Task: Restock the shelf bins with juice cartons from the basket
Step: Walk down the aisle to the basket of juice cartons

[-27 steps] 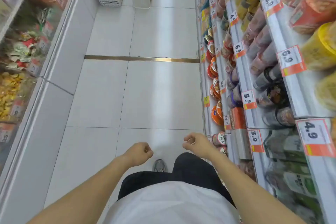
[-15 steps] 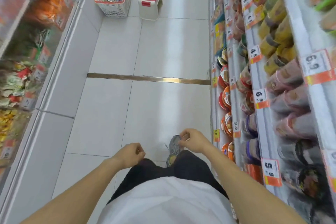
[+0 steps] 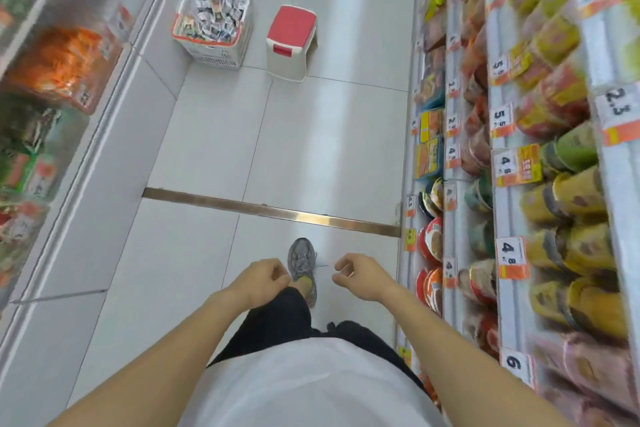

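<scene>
Far up the aisle, a white basket with a red rim (image 3: 180, 10) stands on the floor against the left cabinet, filled with several small juice cartons (image 3: 216, 14). My left hand (image 3: 261, 279) and my right hand (image 3: 360, 274) hang out in front of my waist, both loosely curled and holding nothing. They are well short of the basket. My grey shoe (image 3: 302, 258) is stepping forward between them.
A red-topped white step stool (image 3: 292, 42) sits just right of the basket. Shelves (image 3: 502, 163) of cup noodles and price tags line the right side. A glass-fronted chiller cabinet (image 3: 52, 80) runs along the left. A metal floor strip (image 3: 270, 210) crosses the aisle ahead.
I have walked forward along the aisle, so the basket, stool and floor strip are nearer. Both hands stay loosely curled and hold nothing.
</scene>
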The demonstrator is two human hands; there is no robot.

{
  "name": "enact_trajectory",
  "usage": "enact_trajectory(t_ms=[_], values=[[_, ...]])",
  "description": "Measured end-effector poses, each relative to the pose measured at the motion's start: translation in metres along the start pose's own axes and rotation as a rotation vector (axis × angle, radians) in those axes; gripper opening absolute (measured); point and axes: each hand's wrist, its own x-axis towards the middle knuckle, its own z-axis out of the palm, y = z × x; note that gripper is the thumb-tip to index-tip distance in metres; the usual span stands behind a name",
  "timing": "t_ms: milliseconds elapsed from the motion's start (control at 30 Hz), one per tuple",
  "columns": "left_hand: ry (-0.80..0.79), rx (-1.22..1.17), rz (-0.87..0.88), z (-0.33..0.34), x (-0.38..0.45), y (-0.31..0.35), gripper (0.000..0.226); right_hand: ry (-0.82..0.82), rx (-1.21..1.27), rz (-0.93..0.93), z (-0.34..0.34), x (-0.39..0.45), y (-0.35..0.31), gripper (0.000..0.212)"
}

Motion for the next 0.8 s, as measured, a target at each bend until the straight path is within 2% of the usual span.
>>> enact_trajectory(t_ms=[267,533,633,700,800], values=[[-0.044,0.094,0.062,-0.165,0.14,0.112,0.018,0.152,0.159,0.06,-0.169,0.097,-0.06,0.024],[-0.016,0.069,0.048,-0.294,0.283,0.215,0.022,0.068,0.117,0.043,-0.321,0.243,-0.1,0.026],[-0.034,0.083,0.007,-0.341,0.326,0.249,0.023,0.075,0.116,0.034,-0.389,0.292,-0.121,0.019],[-0.042,0.06,-0.001,-0.372,0.353,0.272,0.023,0.072,0.11,0.036,-0.434,0.32,-0.14,0.023],[0.03,0.03,0.015,-0.416,0.398,0.309,0.022,0.07,0.062,0.026,-0.5,0.363,-0.169,0.03]])
